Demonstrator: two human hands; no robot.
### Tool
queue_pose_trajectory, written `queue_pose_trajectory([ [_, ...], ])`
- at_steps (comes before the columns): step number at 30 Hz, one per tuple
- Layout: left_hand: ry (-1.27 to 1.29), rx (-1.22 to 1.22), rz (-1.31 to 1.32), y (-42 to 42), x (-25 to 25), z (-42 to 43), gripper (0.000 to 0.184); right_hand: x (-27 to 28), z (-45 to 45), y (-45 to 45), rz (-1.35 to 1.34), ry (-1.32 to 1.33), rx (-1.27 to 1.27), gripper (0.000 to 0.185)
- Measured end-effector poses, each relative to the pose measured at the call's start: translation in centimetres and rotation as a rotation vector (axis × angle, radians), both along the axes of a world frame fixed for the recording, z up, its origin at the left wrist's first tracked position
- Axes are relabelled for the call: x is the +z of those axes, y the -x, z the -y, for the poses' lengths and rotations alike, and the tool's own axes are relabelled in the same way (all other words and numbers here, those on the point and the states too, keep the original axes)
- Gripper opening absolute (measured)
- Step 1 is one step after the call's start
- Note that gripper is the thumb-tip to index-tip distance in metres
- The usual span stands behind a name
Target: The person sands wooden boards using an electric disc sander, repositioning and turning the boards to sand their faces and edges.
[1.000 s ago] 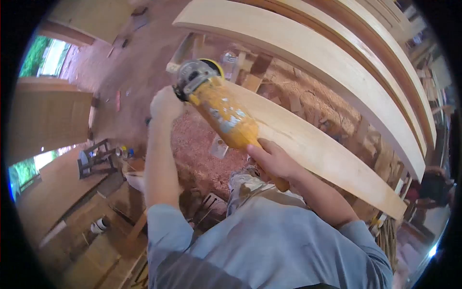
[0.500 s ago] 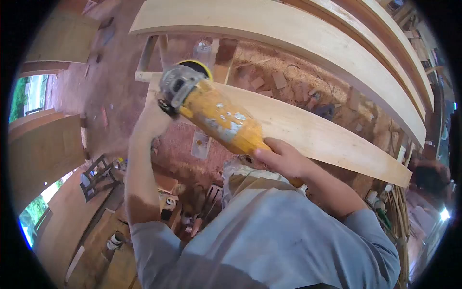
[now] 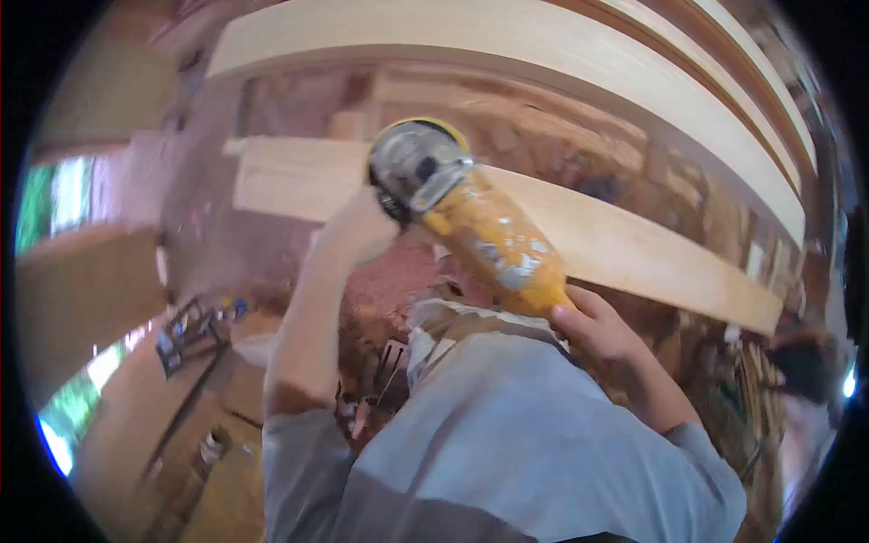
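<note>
A worn yellow angle tool (image 3: pixel 498 240) with a grey metal head and a round yellow-edged disc slants across the middle of the view. My left hand (image 3: pixel 360 226) is closed at the side of the head, by its black side part; its fingers are partly hidden and blurred. At the lower right end, my right hand (image 3: pixel 593 324) is wrapped round the rear handle. Behind and below the tool lies a long pale tapered board (image 3: pixel 634 244), and the disc end is over it.
Beyond it runs a longer curved pale board (image 3: pixel 507 41), with further boards at the upper right. Wood scraps and shavings cover the floor between. Brown panels (image 3: pixel 90 290) stand at the left, near a small dark frame (image 3: pixel 192 339). A white-and-dark can (image 3: pixel 213 445) is at the lower left.
The tool and both hands have moved right in the view, with both hands still on it. The view has also turned, and the near board looks more level.
</note>
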State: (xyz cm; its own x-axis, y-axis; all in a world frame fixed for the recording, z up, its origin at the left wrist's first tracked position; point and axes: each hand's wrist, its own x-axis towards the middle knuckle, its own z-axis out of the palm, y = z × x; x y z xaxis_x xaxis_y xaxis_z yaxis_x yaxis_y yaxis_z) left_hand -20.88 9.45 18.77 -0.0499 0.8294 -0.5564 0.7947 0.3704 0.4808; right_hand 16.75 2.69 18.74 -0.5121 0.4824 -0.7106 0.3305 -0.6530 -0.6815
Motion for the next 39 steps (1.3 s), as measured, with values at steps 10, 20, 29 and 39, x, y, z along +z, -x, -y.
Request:
queue_pose_trajectory([
  [10, -0.089, -0.231, 0.183, -19.0, -0.8, 1.1, 0.022, -1.3, 9.5, -15.3, 0.086, -0.172, -0.210, 0.056],
  [20, 0.093, -0.568, -0.086, -40.9, -1.6, -0.3, 0.044, -0.8, 19.2, -29.1, 0.057, -0.060, -0.637, 0.058],
  [29, -0.059, -0.783, 0.018, -54.4, -2.4, 0.2, 0.036, -1.5, 26.0, -34.1, 0.194, -0.066, -0.938, 0.060],
  [39, -0.223, -0.809, 0.021, -42.0, -1.3, 5.6, 0.022, -2.0, 28.2, -29.4, 0.105, -0.025, -0.889, 0.064],
])
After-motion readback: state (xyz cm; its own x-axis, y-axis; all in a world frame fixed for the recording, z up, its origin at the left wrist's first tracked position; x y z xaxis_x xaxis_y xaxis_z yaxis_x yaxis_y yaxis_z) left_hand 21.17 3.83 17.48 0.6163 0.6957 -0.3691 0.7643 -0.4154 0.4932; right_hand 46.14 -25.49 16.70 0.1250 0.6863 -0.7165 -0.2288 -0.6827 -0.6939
